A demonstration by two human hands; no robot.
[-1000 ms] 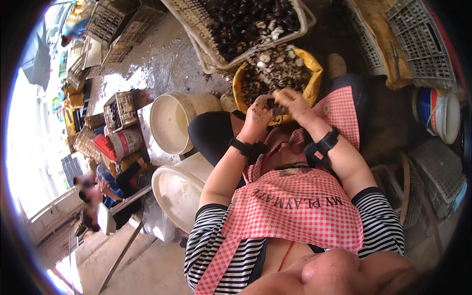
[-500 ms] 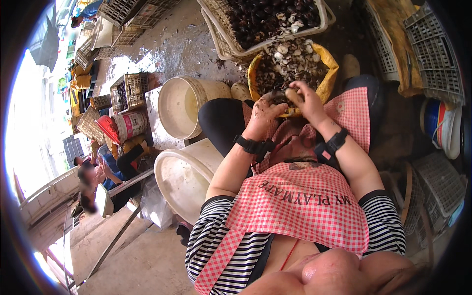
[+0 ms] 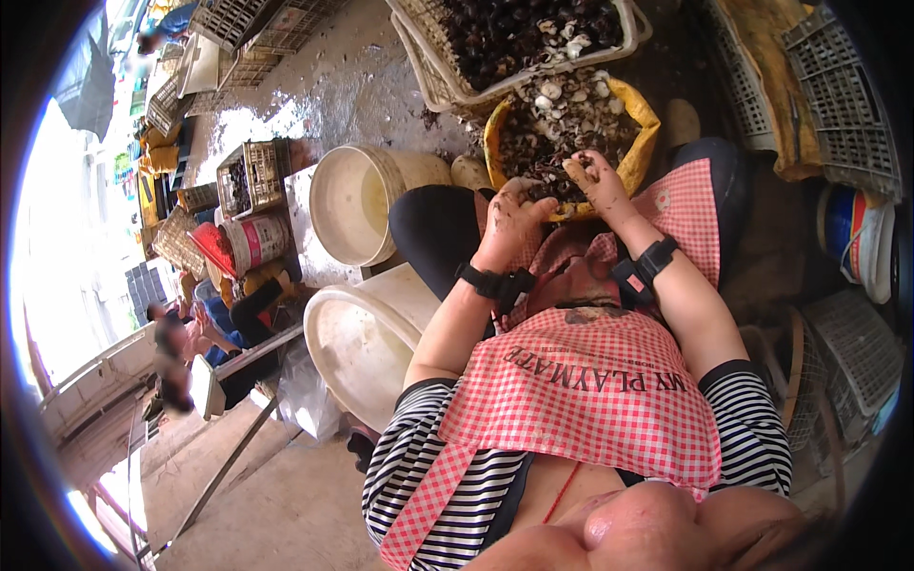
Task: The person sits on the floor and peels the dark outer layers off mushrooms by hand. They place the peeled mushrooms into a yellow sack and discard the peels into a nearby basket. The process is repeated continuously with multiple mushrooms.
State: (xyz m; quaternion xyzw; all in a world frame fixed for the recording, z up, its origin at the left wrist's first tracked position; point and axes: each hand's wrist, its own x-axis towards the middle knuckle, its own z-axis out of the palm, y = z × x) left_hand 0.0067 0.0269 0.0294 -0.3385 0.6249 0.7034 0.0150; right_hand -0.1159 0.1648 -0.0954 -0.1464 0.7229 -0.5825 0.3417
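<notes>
The yellow sack [image 3: 638, 109] sits open-mouthed between the wearer's knees, and through my feed I see brown and pale scraps [image 3: 562, 124] heaped inside it. The left hand [image 3: 512, 217] is at the sack's near edge, thumb stretched out and fingers curled downward; the right hand [image 3: 602, 186], just beside it and apart, has its fingers bent over the scraps. Both are flecked with dark bits, and I cannot tell whether either one pinches anything. Right behind the sack stands a pale slatted crate [image 3: 428, 57] of dark round pieces [image 3: 486, 48], with whitish ones [image 3: 568, 40] toward one corner. Working outward, I have a gingham apron [image 3: 590, 390] over the wearer's front, and to the left a pale bucket [image 3: 419, 171] and a white tub [image 3: 357, 343]. The concrete floor [image 3: 333, 86] shines wet beyond them and looks drier toward my lower left, past a clear plastic bag [image 3: 309, 395]. Farther left, a co-worker [image 3: 238, 328] sits near a red-and-white bucket [image 3: 257, 240], against strong daylight. On my shadier right, grey crates [image 3: 847, 105] stand by a yellow-brown sheet [image 3: 785, 114], above a blue-and-white pail [image 3: 866, 247].
</notes>
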